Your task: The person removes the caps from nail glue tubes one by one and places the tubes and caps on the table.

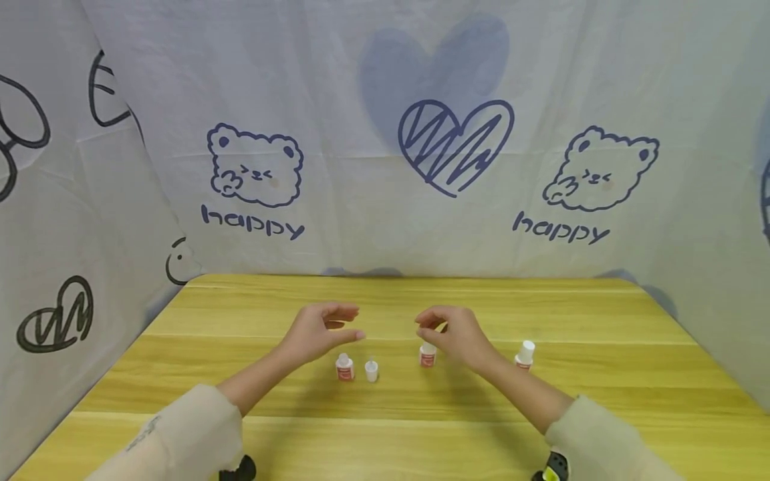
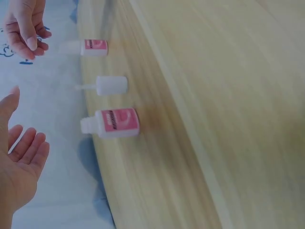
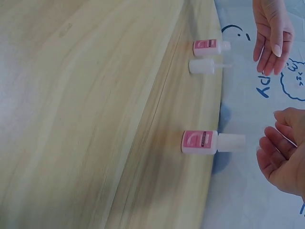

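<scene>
Over the middle of the table, my left hand (image 1: pixel 321 332) holds nothing, its fingers loosely bent and apart from the thumb. Below it stands a small uncapped white bottle (image 1: pixel 345 371) with a pink-red label and a bare neck. Beside that bottle a white brush cap (image 1: pixel 371 372) stands with its thin brush (image 2: pixel 86 87) pointing up. My right hand (image 1: pixel 455 336), also holding nothing, hovers with relaxed fingers above a second bottle (image 3: pixel 199 142). This one wears a white cap (image 3: pixel 231 142), partly hidden by the hand in the head view; the fingertips are apart from it in the right wrist view.
Another capped white bottle (image 1: pixel 524 357) stands farther right, partly behind the right forearm. The wood-grain table (image 1: pixel 385 427) ends at a white cloth (image 1: pixel 361 214) with drawn bears and hearts, which also hangs at both sides.
</scene>
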Motion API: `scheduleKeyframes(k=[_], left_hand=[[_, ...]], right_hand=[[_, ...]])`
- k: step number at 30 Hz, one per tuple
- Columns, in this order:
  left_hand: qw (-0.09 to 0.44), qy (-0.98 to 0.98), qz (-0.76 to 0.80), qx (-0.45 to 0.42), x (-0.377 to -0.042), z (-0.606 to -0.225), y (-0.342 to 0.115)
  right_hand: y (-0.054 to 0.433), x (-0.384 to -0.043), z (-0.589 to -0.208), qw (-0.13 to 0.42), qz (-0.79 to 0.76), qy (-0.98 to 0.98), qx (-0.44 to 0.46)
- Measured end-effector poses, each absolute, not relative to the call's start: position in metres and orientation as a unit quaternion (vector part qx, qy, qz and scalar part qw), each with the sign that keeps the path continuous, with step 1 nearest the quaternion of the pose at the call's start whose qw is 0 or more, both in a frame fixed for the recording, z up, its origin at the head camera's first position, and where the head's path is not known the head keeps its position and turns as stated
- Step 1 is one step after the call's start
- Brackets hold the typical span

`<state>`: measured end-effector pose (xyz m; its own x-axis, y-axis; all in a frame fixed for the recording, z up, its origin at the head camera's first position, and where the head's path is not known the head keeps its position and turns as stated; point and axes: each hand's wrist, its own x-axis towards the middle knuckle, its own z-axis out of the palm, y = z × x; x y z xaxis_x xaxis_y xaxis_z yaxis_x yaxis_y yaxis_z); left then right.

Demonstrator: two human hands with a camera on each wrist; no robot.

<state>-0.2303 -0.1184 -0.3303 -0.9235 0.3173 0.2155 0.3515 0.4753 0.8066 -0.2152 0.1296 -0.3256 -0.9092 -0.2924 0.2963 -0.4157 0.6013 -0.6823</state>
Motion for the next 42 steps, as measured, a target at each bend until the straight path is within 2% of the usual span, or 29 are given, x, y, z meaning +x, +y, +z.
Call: scheduleKeyframes(k=[16, 32, 42], left_hand=[[0.012, -0.854, -0.462, -0.239, -0.227, -0.326, -0.07], [0.006, -0.834, -0.497, -0.238, -0.222, -0.349, -0.031], [0.048, -0.837, -0.504, -0.209, -0.214, -0.369, -0.017]], right_hand=[[0.149, -0.22, -0.326, 0.085, 0.376, -0.906, 0.177], [0.16, -0.229, -0.343, 0.085, 0.398, -0.893, 0.194], [0.16, -0.231, -0.353, 0.07, 0.428, -0.881, 0.189]])
